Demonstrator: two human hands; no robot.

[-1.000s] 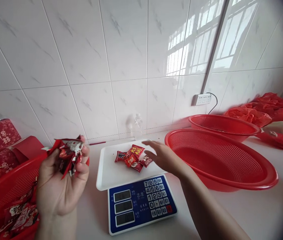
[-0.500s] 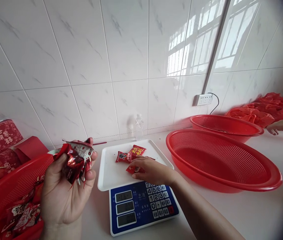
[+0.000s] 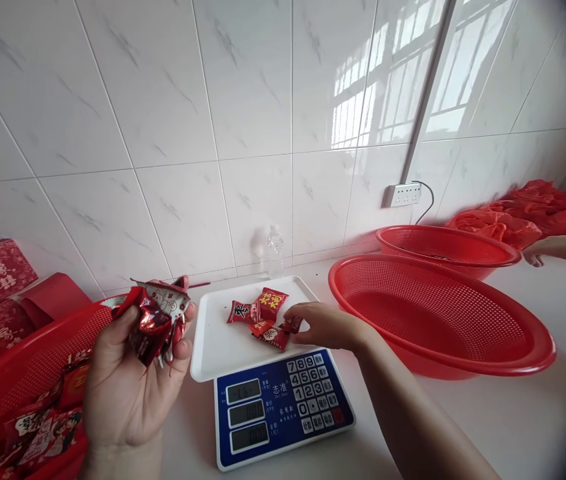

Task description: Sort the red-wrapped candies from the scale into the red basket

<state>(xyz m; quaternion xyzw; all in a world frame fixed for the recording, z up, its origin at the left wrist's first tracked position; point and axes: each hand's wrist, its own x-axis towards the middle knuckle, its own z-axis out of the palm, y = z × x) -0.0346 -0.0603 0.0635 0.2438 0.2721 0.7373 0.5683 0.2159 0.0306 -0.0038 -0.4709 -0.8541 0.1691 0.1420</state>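
Observation:
My left hand (image 3: 135,367), palm up, is closed around several small red snack packets (image 3: 155,323), some with silvery white-printed wrappers. On the white tray (image 3: 213,340) of a blue digital scale (image 3: 283,407) lie several more red packets, among them one with yellow characters (image 3: 271,301) and one with black characters (image 3: 243,311). My right hand (image 3: 330,327) reaches over the tray's right side. Its fingers close on a small red packet (image 3: 293,325), whose right part they hide.
Two red perforated baskets (image 3: 437,363) stand to the right; another red basket (image 3: 27,360) with packets is at left, beside red gift boxes (image 3: 0,270). A clear bottle (image 3: 275,250) stands behind the tray. Red plastic bags (image 3: 503,223) and another person's hand (image 3: 557,249) are at far right.
My right hand has shifted right across the tray, uncovering packets it was over, and now has a packet at its fingertips. My left hand keeps its packets in nearly the same place.

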